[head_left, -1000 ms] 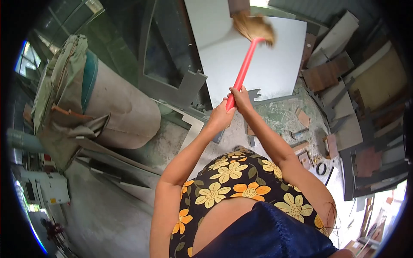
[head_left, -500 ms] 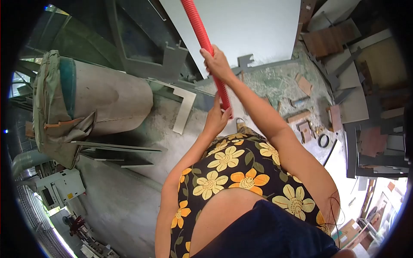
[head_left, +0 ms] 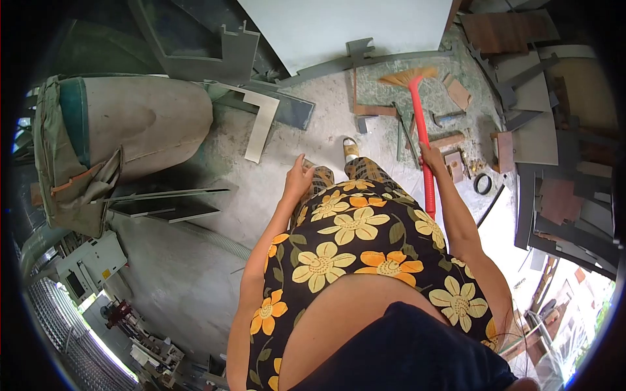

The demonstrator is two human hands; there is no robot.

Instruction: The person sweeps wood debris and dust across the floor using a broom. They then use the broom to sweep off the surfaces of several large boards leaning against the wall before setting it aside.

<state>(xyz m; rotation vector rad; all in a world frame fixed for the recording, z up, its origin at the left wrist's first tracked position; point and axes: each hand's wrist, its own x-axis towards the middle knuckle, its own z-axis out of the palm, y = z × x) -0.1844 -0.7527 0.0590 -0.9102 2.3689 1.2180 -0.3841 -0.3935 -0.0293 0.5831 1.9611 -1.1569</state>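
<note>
My right hand (head_left: 432, 158) grips the red handle of a broom (head_left: 418, 107) on my right side. The broom's tan bristles (head_left: 407, 75) point away from me and touch the littered floor, and the handle's ribbed end runs back beside my hip. My left hand (head_left: 298, 177) holds nothing; its fingers are apart, in front of my left thigh. Near the bristles lie a brown board scrap (head_left: 458, 92) and a hammer (head_left: 448, 118).
A large cloth-covered cylinder (head_left: 153, 124) stands at left, beside an L-shaped pale board (head_left: 262, 127). A white panel (head_left: 352, 32) is ahead. Stacked board offcuts (head_left: 561, 202) line the right. A black ring (head_left: 482, 184) and wood blocks (head_left: 503, 151) lie on the floor.
My left hand has let go of the red handle and dropped back to the left. My right hand has brought the broom down to the right, and its bristles are now in view.
</note>
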